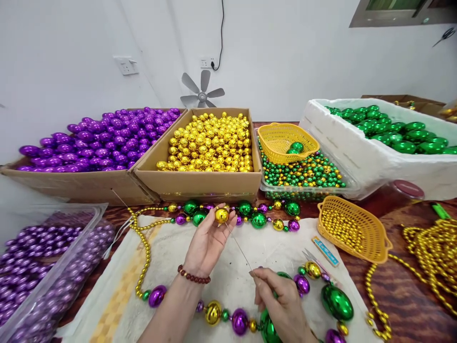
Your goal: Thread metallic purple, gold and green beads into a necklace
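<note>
My left hand [204,245], with a beaded bracelet [193,275] at its wrist, holds a shiny gold bead [222,216] in its fingertips. My right hand [280,297] pinches a long thin needle [240,247], which slants up to the gold bead; I cannot tell whether its tip is inside the hole. A strand of green, purple and gold beads [240,321] runs beneath my hands, partly hidden by them. Farther back, another bead strand [259,219] lies across the white cloth [171,257] behind my left hand.
Along the back stand a box of purple beads [143,177], a box of gold beads [200,181] and a foam box of green beads [339,147]. A yellow basket [371,233] holds small gold beads. Scissors [311,256] lie beside it. A bag of purple beads [71,281] is at left.
</note>
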`<state>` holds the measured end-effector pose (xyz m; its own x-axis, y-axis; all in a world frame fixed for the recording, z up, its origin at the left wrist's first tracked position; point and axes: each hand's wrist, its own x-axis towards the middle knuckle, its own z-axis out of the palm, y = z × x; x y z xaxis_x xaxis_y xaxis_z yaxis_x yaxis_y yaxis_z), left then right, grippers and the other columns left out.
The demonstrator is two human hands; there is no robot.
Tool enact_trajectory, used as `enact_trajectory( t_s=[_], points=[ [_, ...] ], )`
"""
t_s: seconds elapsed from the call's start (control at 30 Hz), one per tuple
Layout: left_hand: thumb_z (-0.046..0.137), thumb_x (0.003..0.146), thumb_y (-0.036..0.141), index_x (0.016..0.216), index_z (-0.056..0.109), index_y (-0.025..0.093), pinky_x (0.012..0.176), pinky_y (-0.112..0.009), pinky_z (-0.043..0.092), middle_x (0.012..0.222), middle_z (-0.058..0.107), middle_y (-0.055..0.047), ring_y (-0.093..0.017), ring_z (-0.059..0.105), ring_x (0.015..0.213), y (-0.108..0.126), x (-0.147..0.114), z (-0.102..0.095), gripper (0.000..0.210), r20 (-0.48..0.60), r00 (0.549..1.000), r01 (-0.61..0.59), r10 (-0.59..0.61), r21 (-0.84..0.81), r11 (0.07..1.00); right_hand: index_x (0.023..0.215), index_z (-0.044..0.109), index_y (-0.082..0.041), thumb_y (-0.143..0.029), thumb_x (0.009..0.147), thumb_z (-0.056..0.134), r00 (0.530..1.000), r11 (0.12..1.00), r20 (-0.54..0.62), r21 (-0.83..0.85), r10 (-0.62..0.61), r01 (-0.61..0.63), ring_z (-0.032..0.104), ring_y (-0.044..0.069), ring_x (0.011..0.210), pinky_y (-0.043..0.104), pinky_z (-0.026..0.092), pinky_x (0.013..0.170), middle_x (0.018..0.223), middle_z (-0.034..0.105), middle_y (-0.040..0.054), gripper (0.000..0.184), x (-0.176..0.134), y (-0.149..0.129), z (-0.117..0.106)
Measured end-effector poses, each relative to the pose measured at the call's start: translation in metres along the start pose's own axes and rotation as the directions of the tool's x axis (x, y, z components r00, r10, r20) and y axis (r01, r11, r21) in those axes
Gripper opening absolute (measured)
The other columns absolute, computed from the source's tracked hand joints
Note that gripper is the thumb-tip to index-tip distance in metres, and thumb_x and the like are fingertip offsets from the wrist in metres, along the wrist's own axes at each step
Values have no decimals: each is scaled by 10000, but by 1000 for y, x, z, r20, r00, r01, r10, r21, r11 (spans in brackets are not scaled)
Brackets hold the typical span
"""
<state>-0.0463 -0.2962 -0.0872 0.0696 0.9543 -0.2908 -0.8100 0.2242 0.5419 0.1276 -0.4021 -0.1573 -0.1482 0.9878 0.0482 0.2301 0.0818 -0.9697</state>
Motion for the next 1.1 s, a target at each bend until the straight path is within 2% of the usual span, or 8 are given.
enact_trajectory(
  t_s=[0.3,0.47,0.63,0.7,0.8,0.93,1.03,1.1],
  points=[
    [591,908,245,1141,657,154,1028,-424,464,1126,668,-100,-241,643,1057,-18,-19,5,258,98,994,-65,55,103,993,972,630,-178,-330,987,426,999,999,-36,37,15,-13,588,110,510,199,452,525,612,603,-24,255,10,-1,7],
    [593,907,291,1106,670,178,970,-386,476,1157,650,-100,-237,634,1047,-46,-40,1,241,68,997,13,-28,209,978,932,610,-184,-338,990,432,995,995,-71,62,76,-71,570,105,504,200,443,536,603,576,-38,243,17,-6,9],
    [618,888,318,1150,678,199,818,-264,476,1069,683,-93,-197,621,956,-59,-45,-8,294,50,998,2,-34,530,848,988,615,-186,-317,984,434,996,990,11,110,87,-88,629,133,621,206,440,549,721,646,3,224,21,-10,-2],
    [644,868,297,1151,690,208,840,-253,463,1098,687,-84,-196,618,966,-56,-42,-9,301,87,996,-41,-17,625,779,1030,626,-187,-320,973,457,995,985,18,141,99,-100,652,146,662,208,437,547,780,681,26,222,20,-8,-10],
    [667,843,257,1134,708,208,918,-255,442,1137,688,-84,-214,615,1034,-46,-29,-7,298,153,988,-86,-31,697,711,931,635,-171,-348,956,499,985,959,-58,241,165,-146,662,147,653,201,407,521,813,713,56,224,20,-4,-23],
    [684,808,188,1046,737,234,937,-255,435,1107,688,-73,-227,593,1064,-36,8,18,248,300,952,-279,67,754,595,859,621,-153,-379,923,566,972,884,-115,449,203,-131,650,134,597,180,358,465,804,726,77,242,24,-2,-34],
    [669,794,120,981,749,240,969,-275,415,1047,682,-79,-226,588,1009,-44,45,54,237,517,853,-482,67,733,479,835,648,-140,-411,893,611,971,830,-153,552,185,-71,660,137,584,179,379,463,795,733,92,279,25,0,-33],
    [665,770,67,945,748,231,1017,-306,388,1030,674,-95,-235,585,1020,-56,70,82,254,598,801,-546,24,714,440,804,666,-136,-445,862,645,961,790,-197,612,193,-33,669,145,565,178,388,448,768,735,98,316,23,4,-31]
  ],
)
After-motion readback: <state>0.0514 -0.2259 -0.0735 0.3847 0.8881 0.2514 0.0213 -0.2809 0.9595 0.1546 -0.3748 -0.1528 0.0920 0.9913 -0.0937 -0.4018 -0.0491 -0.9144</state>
